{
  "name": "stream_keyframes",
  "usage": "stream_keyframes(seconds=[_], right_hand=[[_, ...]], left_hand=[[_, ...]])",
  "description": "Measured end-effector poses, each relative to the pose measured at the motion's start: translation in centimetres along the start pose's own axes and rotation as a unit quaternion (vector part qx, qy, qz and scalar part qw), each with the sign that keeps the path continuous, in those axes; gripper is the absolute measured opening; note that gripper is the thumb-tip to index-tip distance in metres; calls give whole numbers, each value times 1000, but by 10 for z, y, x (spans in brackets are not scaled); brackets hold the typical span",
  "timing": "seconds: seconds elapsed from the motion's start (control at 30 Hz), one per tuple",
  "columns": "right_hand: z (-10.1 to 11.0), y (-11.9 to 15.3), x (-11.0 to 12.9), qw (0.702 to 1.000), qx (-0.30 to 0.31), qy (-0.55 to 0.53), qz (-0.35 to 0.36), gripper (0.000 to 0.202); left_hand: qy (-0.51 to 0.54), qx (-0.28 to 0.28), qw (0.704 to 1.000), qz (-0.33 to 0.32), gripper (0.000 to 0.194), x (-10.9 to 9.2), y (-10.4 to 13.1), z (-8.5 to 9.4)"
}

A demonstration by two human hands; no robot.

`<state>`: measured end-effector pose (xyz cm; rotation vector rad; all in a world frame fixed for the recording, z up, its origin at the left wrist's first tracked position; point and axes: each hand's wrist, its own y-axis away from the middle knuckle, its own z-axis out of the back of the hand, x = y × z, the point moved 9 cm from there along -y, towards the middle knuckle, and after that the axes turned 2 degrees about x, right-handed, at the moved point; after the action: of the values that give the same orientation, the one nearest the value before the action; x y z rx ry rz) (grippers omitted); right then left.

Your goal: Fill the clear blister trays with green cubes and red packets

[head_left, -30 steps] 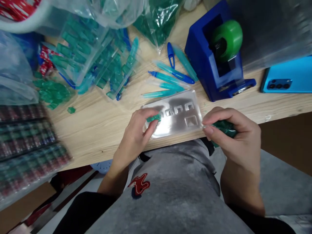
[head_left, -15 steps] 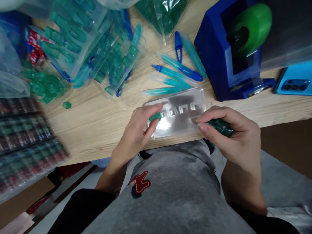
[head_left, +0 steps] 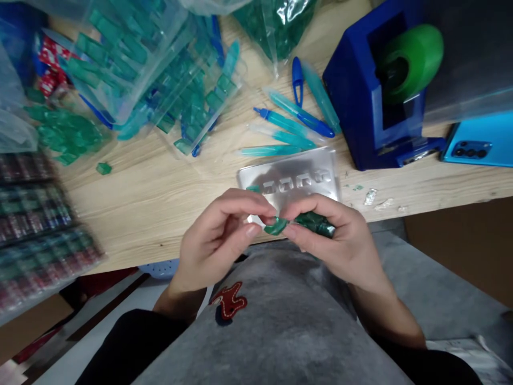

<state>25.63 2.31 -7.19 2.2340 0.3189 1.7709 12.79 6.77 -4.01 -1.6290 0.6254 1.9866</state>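
In front of my waist, my right hand (head_left: 336,235) is closed on a dark green, glossy bundle (head_left: 315,223) that looks wrapped in clear film. A translucent green piece (head_left: 276,226) sticks out at its thumb and fingertip. My left hand (head_left: 222,235) meets it from the other side, its fingertips at the green piece and its thumb standing apart. Just beyond both hands lies a clear plastic tray (head_left: 300,160) with a row of small square hollows. A green piece (head_left: 253,188) sits at the left end of that row. My hands hide the tray's near part.
Blue and turquoise pens (head_left: 286,123) lie behind the tray. A blue tape dispenser (head_left: 352,107) and a blue phone (head_left: 481,141) stand to the right. Clear boxes of turquoise parts (head_left: 192,107), a pile of green pieces (head_left: 68,133) and packed rows of bottles (head_left: 36,230) fill the left.
My left hand has left the tray's first hollow, where a green piece now sits. My right hand has moved left with the green bundle, and the two hands now meet.
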Motion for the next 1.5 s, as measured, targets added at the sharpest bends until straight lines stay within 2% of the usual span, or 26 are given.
stream_keyframes(seconds=[0.07,0.23,0.47,0.53,0.6,0.73,0.87,1.0,1.07,1.27,1.37,1.5], right_hand=[[1,2,4,1000,-2,18,17,7],[3,5,9,998,-3,24,54,7],[-4,6,6,999,36,6,20,5],[-6,6,2,998,46,-37,-9,6],[-12,6,-3,992,69,-95,-43,9],[-23,8,-8,971,92,-204,-80,14],[-25,8,-9,963,66,-252,-74,10],[-21,7,-3,959,35,-280,-37,8],[-22,8,-1,953,34,-299,-41,8],[-26,19,-8,938,21,-315,-147,11],[-32,20,-8,922,36,-345,-171,14],[-39,16,-6,901,54,-392,-179,15]], left_hand=[[11,-2,1000,-3,22,-7,-3,1],[-15,60,998,25,19,-12,-4,-8],[-12,133,990,41,12,-8,-4,-15],[41,117,991,50,14,-5,-4,-14],[134,76,985,71,15,0,-3,-11],[319,9,937,140,19,16,2,-16],[395,-17,897,198,23,25,0,-23],[398,-17,893,210,26,22,-6,-23],[393,-10,896,206,26,19,-7,-22],[389,18,895,216,31,15,-1,-27],[417,47,880,222,34,11,0,-33],[468,74,846,242,36,7,0,-39]])
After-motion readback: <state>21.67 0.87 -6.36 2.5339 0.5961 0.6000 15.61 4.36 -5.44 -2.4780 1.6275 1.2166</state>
